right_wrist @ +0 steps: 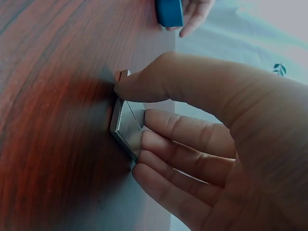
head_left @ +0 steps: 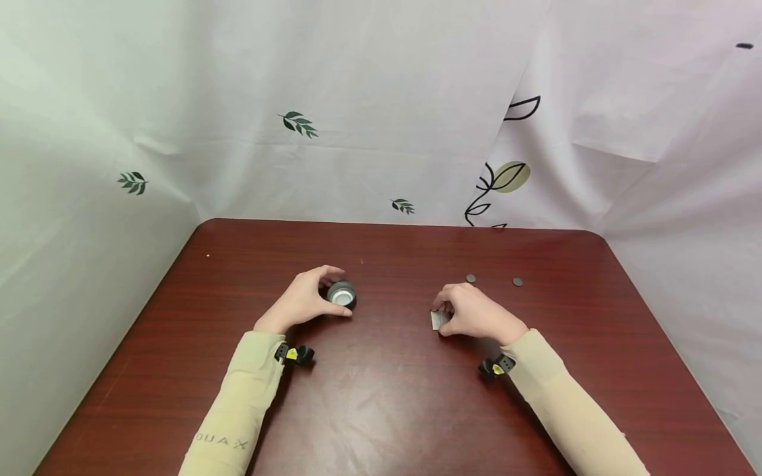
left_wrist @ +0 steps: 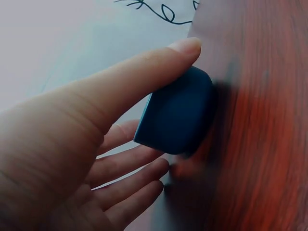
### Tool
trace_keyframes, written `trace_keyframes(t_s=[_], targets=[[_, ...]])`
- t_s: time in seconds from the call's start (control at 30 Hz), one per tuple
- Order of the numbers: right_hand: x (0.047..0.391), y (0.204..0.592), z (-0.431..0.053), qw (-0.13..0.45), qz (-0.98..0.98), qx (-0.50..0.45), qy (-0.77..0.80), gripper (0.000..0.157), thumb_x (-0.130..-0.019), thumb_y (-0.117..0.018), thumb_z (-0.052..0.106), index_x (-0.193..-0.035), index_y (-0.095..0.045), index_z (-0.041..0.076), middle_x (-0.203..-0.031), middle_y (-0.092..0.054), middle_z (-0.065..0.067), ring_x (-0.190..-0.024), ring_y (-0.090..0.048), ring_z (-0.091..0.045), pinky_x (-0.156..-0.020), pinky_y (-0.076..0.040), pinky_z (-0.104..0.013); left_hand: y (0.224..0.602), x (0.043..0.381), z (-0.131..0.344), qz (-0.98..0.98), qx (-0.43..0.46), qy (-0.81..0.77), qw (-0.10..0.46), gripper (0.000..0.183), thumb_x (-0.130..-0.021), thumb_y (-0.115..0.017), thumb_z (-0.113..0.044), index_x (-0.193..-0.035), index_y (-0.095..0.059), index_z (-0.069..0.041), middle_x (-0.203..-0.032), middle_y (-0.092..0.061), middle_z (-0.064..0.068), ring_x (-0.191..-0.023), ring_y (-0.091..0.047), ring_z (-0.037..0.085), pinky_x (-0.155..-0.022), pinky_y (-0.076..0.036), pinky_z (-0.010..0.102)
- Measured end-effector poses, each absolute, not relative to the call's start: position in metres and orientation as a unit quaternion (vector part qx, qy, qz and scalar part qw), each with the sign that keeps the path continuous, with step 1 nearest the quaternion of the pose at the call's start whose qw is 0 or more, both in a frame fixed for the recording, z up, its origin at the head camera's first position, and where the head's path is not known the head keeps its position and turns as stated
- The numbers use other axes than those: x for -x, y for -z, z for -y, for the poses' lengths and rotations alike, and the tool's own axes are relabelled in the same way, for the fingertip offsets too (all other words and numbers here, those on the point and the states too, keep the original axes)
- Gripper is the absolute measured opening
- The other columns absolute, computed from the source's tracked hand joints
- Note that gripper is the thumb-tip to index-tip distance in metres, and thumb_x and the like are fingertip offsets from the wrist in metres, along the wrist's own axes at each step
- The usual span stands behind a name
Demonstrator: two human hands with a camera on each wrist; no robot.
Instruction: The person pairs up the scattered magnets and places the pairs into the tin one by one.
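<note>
My left hand curls round a small, dark round cup with a pale grey inside. In the left wrist view the thumb lies along the top of the cup and the fingers are behind it. My right hand pinches a flat, silvery metal piece at the table. The right wrist view shows the thumb on one edge of this metal piece and fingertips at the opposite edge. A thin line crosses its face; the fingers hide part of it.
Two small dark discs, a nearer-left disc and a right-hand disc, lie beyond my right hand. The dark red wooden table ends at the back against a white curtain with leaf prints.
</note>
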State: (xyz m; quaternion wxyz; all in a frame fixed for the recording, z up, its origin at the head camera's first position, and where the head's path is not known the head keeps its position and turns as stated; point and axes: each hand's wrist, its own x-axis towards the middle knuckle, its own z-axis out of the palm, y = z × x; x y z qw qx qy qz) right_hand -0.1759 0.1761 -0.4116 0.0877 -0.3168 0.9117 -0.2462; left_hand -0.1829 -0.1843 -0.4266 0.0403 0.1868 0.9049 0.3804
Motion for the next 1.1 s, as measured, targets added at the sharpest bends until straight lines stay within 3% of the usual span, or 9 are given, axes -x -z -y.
trace_keyframes(t_s=[0.5, 1.1], targets=[[0.177, 0.409, -0.156, 0.118, -0.938, 0.269, 0.185, 0.036, -0.06, -0.086, 0.015, -0.085, -0.059, 0.012, -0.077, -0.055, 0.002, -0.068, -0.051, -0.016, -0.062, -0.047, -0.032, 0.429, 0.185, 0.189, -0.898, -0.182, -0.398, 0.054, 0.067, -0.069, -0.097, -0.031, -0.123, -0.064, -0.008, -0.107, -0.066, 0.005, -0.096, -0.063, 0.021, -0.088, -0.053, 0.042], [0.178, 0.414, -0.154, 0.104, -0.941, 0.27, 0.174, 0.04, -0.056, -0.085, 0.017, -0.084, -0.056, 0.015, -0.077, -0.053, 0.003, -0.067, -0.05, -0.016, -0.061, -0.045, -0.032, 0.425, 0.187, 0.18, -0.897, -0.175, -0.401, 0.061, 0.056, -0.073, -0.095, -0.029, -0.117, -0.068, -0.01, -0.104, -0.067, 0.001, -0.093, -0.064, 0.019, -0.085, -0.054, 0.039]])
